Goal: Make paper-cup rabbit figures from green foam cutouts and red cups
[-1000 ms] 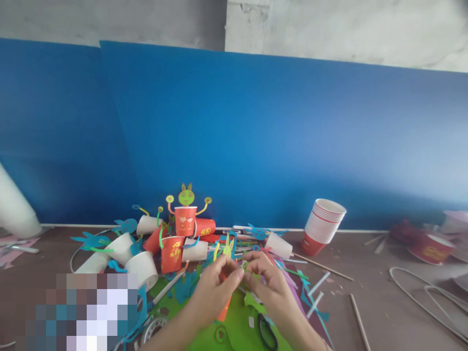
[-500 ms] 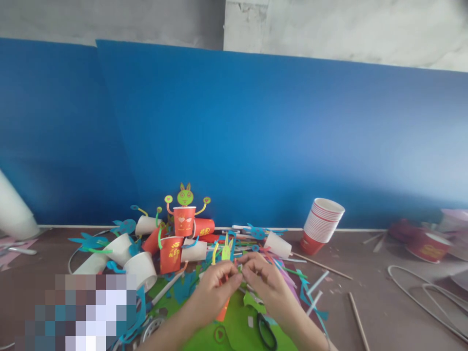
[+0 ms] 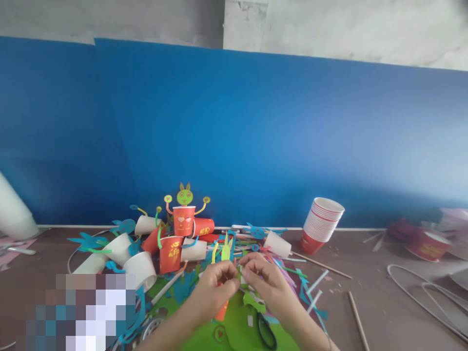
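Note:
My left hand [image 3: 219,285] and my right hand [image 3: 266,279] face each other over the middle of the table, fingertips close together. The fingers of both are curled with thumb against fingers, and whatever they pinch is too small or hidden to make out. Beneath and partly behind my left hand is a red-orange paper cup [image 3: 221,313]. Just beyond that hand rises a green paper animal head [image 3: 226,252] with long ears, beside a yellow bent straw [image 3: 214,252]. A curled green paper scrap [image 3: 254,301] and black-handled scissors [image 3: 266,332] lie below my right hand.
Decorated paper cups crowd the left; a red cup [image 3: 184,221] with a green animal head tops the pile. A stack of cups [image 3: 322,225] leans at the back right. Wooden sticks [image 3: 357,319] and a cable [image 3: 420,292] lie right. Green paper [image 3: 204,339] covers the front.
The fingertips of my two hands have drawn slightly apart, my left hand shifting a little to the left. The surrounding things stay in place.

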`<state>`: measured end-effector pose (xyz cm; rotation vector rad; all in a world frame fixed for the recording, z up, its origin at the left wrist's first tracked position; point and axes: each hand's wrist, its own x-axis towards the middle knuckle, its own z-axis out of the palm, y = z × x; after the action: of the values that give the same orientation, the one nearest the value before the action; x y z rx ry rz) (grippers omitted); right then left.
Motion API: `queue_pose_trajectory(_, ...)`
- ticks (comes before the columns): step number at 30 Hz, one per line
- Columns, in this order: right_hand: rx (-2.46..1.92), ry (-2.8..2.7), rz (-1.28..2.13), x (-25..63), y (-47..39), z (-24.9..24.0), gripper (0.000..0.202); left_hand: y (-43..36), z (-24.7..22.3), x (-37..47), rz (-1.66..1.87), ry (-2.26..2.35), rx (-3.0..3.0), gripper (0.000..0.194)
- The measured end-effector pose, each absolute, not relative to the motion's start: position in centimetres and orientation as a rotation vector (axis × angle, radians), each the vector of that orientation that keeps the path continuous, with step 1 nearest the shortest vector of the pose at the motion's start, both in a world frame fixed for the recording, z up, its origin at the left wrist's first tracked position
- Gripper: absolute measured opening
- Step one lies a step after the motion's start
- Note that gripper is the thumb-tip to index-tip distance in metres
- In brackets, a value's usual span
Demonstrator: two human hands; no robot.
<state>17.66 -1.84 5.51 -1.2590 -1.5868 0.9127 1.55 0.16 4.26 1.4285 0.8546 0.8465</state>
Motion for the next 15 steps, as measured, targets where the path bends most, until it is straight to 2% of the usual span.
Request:
queue_pose_trajectory(4,-1.297,-1.585,0.810,17.6,-1.8,5.4,0.027,0.3,4.1,1.6,0.884,0.890,1.382,0.017)
queue_pose_trajectory(8,-1.262,-1.682,0.328,17.3,-2.5,5.5,0.012,0.5,3.9,1.8,0.978,0.970,1.262,0.020)
queue_pose_trajectory(11,-1.190,-1.836,0.016,17.0,-3.0,5.3,0.010,0.5,4.1,1.9,1.004,1.000,1.256,0.022)
queue_pose_trajectory(15,-1.179,-1.889,-0.075,16.9,-3.0,4.8,0.012,0.1,4.7,2.0,0.999,1.034,1.402,0.023)
